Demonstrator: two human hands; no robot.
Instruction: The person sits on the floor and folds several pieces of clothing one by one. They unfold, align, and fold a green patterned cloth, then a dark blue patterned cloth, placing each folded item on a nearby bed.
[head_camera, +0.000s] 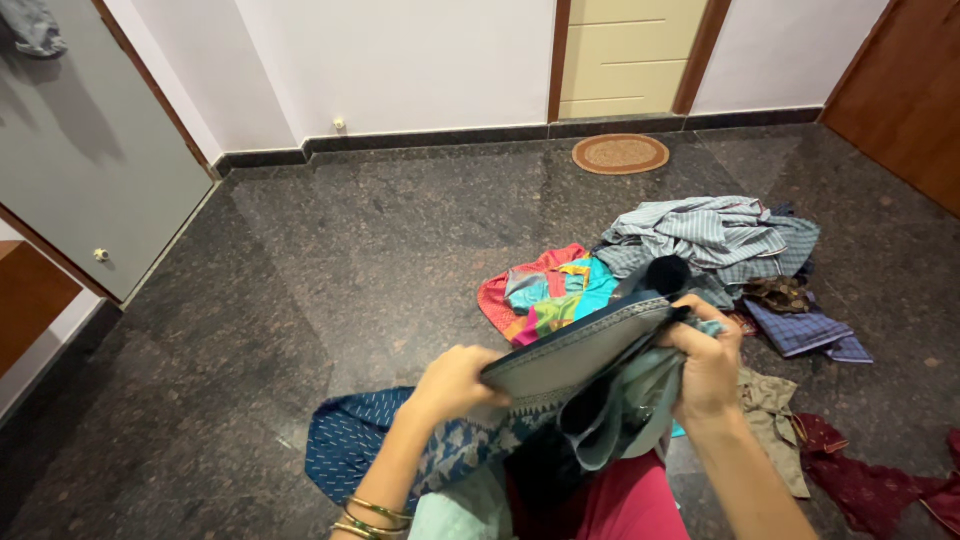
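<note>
At the far left a grey door (90, 150) stands against the wall, with a small round knob (101, 255) low on its near edge. The dark speckled stone floor (330, 270) runs right from there across the whole room.

Near the bottom, a blue patterned cloth (350, 440) lies spread on the floor under the left forearm, which wears gold bangles (372, 515) at the wrist. The left hand (455, 382) is curled shut, its grip clamped on the near left edge of a folded grey-blue garment (570, 365) with a woven border. That garment is held up off the floor, slanting upward to the right, between the two hands and above the person's pink lap.

The right hand (708, 365) has its grip closed tight on the far right end of the same garment, fingers wrapped over the top edge; loose grey-green folds bunch and hang down just below this hand.

Beyond the held garment, on the floor, lies a bright red and turquoise cloth (545, 290). To its right sits a heap of striped grey shirts (710, 240), with a blue checked piece (800, 330) at its near side. A khaki garment (775, 425) and a maroon cloth (870, 485) lie near the right forearm. Far off, a round woven mat (620, 154) lies before a cream door (630, 55).
</note>
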